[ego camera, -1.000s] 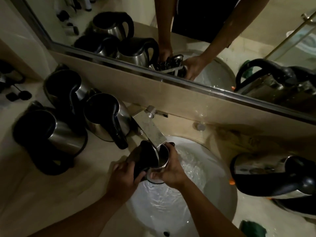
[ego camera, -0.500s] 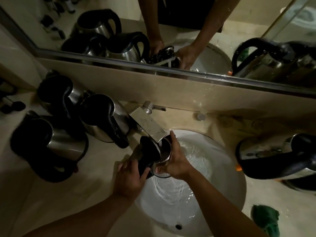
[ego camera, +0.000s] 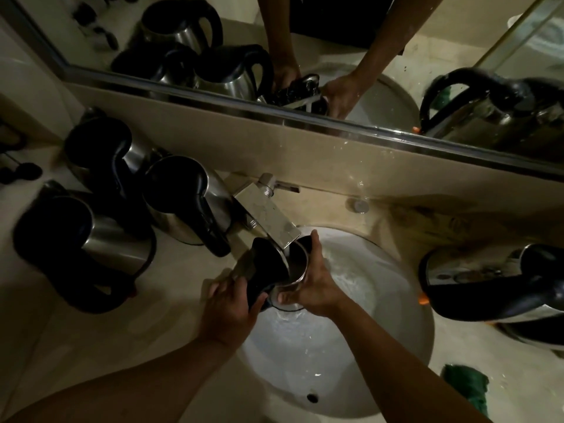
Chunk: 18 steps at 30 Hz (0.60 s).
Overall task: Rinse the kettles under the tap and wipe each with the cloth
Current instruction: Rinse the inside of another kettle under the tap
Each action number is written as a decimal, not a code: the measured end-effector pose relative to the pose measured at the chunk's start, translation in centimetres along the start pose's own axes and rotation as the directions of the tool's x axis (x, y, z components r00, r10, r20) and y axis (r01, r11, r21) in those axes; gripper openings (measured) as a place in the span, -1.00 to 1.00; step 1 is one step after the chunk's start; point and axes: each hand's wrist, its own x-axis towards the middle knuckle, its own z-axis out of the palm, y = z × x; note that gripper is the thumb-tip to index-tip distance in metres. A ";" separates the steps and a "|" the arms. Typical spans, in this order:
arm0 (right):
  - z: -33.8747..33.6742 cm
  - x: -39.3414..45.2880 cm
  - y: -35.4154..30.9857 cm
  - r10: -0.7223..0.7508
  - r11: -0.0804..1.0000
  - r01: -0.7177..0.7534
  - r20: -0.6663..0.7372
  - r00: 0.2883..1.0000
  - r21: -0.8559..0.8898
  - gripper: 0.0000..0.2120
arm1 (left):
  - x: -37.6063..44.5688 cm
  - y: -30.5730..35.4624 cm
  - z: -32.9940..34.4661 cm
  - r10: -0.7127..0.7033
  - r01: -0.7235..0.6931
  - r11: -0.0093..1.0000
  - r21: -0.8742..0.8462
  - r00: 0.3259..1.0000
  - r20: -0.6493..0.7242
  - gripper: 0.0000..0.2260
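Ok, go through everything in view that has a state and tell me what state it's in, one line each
Held kettle: lid open, tilted under the tap.
Tap: running into the kettle.
Basin: wet, water swirling.
Left hand: gripping the kettle's handle.
Right hand: gripping the kettle's body.
Green cloth: lying crumpled on the counter, untouched.

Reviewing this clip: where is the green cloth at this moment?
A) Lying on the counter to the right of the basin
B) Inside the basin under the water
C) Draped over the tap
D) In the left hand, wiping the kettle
A. The green cloth lies on the counter right of the basin, untouched, while the left hand and right hand both grip the kettle under the tap.
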 end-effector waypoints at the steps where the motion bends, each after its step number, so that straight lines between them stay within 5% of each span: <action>1: 0.0 0.1 0.2 0.000 1.000 0.000 0.002 1.000 0.014 0.49 | 0.0 0.0 0.1 -0.003 0.003 1.000 -0.006 1.000 0.013 -0.52; 18: 0.0 -0.6 -0.2 0.020 0.998 -0.020 -0.001 1.000 0.061 0.46 | -0.3 -0.3 -0.3 -0.041 0.048 0.998 -0.041 0.987 0.155 -0.54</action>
